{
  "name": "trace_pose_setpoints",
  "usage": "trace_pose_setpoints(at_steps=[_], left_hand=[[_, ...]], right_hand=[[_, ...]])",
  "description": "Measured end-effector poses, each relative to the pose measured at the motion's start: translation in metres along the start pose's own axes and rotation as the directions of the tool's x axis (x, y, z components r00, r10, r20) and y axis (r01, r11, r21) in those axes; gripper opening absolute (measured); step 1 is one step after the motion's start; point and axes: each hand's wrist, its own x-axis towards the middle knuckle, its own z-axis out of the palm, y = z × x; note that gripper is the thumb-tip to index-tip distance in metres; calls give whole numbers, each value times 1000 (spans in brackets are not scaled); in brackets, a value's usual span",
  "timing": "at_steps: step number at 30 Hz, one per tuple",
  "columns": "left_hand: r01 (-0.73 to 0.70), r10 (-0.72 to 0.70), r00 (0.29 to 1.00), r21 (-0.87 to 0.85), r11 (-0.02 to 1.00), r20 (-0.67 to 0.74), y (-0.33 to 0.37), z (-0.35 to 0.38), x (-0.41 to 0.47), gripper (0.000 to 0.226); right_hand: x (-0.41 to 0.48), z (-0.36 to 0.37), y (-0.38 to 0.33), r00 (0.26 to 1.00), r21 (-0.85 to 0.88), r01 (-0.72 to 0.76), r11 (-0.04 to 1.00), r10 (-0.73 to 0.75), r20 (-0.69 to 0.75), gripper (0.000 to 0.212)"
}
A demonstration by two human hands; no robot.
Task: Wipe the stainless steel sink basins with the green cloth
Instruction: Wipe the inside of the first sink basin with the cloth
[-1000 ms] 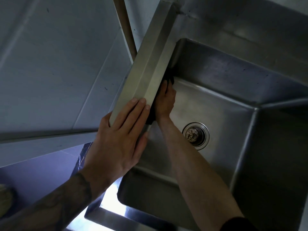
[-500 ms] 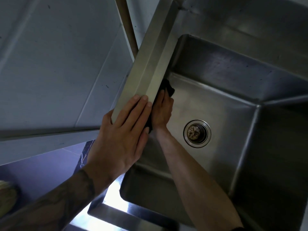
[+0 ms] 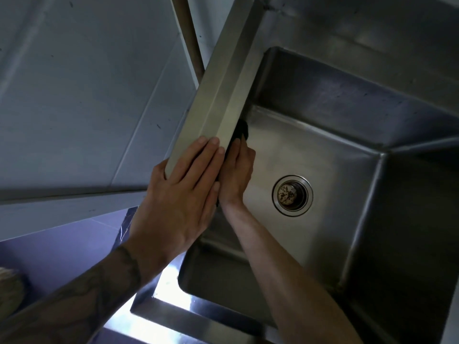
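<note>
The person's left hand point(image 3: 178, 194) lies flat, fingers straight, on the sink's left rim point(image 3: 223, 83), holding nothing. The right hand point(image 3: 236, 175) reaches down into the basin point(image 3: 323, 155) and presses the cloth point(image 3: 242, 129) against the left wall just under that rim. Its grip looks loose, with fairly straight fingers laid over the cloth, which looks dark in this dim light and is mostly hidden. The work appears to be partway through, at the left wall. The steel does not reveal whether the floor around the drain point(image 3: 292, 196), the far and right walls, or any other basin have been wiped.
</note>
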Motion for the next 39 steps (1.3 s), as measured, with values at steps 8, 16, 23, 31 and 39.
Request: trace_pose_setpoints(at_steps=[8, 16, 23, 31, 39], left_hand=[[12, -12, 1000, -12, 1000, -16, 1, -3, 1, 58], [32, -32, 999, -102, 994, -2, 1, -7, 4, 58], [27, -26, 1000, -95, 995, 9, 0, -6, 3, 59], [33, -29, 998, -73, 997, 48, 2, -9, 2, 62], [41, -38, 999, -96, 995, 31, 3, -12, 3, 62]], right_hand=[[-2, 2, 0, 1000, 58, -25, 998, 25, 1, 42], [-40, -7, 2, 983, 144, 183, 973, -182, -14, 40], [-3, 2, 15, 994, -145, -81, 986, 90, 59, 42], [-63, -16, 9, 971, 60, 232, 971, -235, 48, 40], [-34, -5, 19, 993, -95, -55, 994, 65, 95, 45]])
